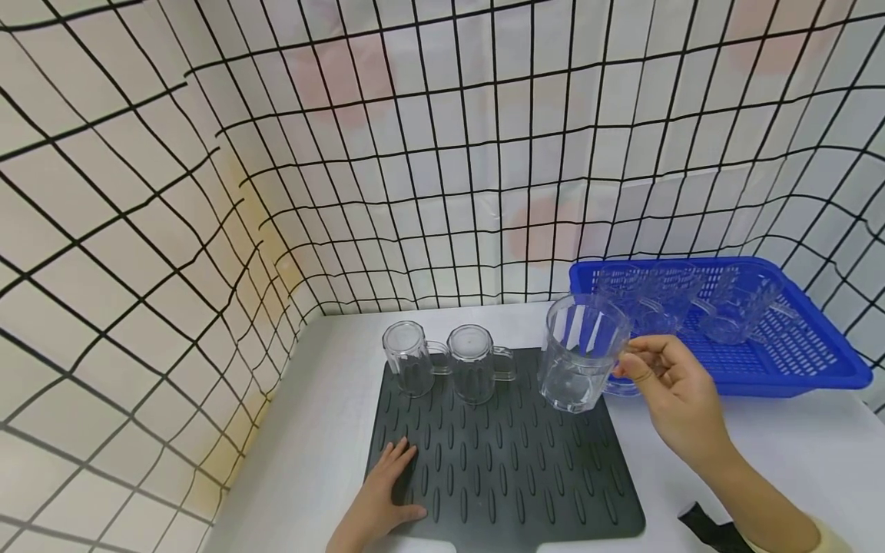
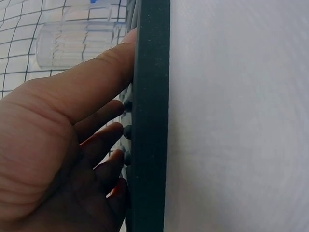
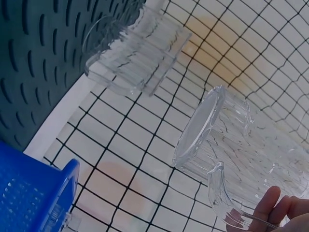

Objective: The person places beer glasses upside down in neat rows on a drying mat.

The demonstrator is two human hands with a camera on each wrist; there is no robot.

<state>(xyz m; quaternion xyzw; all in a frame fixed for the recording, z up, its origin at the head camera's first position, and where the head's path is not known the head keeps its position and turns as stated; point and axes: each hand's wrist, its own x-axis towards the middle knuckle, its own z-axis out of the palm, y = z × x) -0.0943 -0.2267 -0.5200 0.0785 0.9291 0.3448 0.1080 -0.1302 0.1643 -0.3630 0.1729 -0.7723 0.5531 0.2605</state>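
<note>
Mat (image 1: 512, 461) bears two mugs (image 1: 472, 370), right hand (image 1: 681, 407) grips one more mug (image 1: 581, 361), left hand (image 1: 382, 493) uncurled.

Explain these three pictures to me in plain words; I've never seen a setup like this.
There is no machine here, only a person's bare left hand and right hand. The large picture looks forward and down from a camera worn on the head; the other two come from cameras on the left and right wrists. On the white tabletop lies a dark, ridged, flat mat bearing two clear, handled mugs. Beside it, a blue perforated basket contains more clear mugs. The right hand holds another see-through mug by its handle; the left touches the mat.
</note>
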